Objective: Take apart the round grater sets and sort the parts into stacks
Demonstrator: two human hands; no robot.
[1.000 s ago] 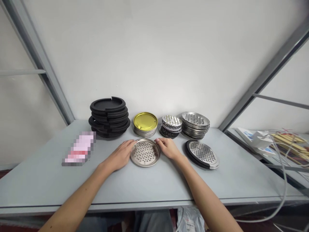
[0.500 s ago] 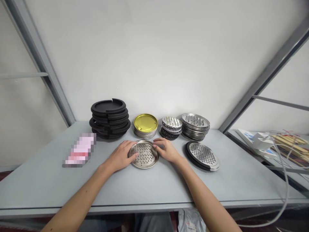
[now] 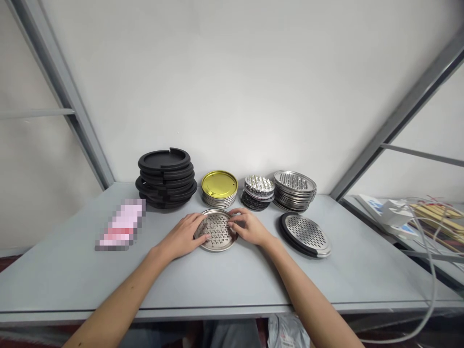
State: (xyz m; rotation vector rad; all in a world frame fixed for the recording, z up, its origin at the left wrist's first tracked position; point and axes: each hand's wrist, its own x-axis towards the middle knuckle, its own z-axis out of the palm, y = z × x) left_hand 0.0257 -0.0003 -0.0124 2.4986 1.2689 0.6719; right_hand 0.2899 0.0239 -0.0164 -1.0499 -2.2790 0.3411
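Note:
A round metal grater plate [image 3: 217, 231] with rows of raised teeth lies low over the table in front of me. My left hand [image 3: 184, 235] grips its left rim, thumb on the upper face and fingers along the far edge. On the right rim, my right hand [image 3: 250, 226] has its thumb and bent fingers closed at the edge. What lies beneath the plate is hidden. Just behind it stands a stack of round tins or lids topped by a yellow-gold disc [image 3: 219, 184]. To the right rests a slotted grater disc [image 3: 307, 229] partly edged by a black ring.
Thick black rings [image 3: 165, 176] are stacked at the back left. Small toothed discs [image 3: 258, 184] and larger grater plates [image 3: 294, 191] form stacks at the back right. A blurred pink item [image 3: 123, 222] lies left. White cables [image 3: 431, 270] hang at the right beside a lower shelf.
My right fingers and thumb have shifted slightly inward over the plate's right edge. My left hand stays at the left rim. The view has moved very slightly; the stacks stand as before.

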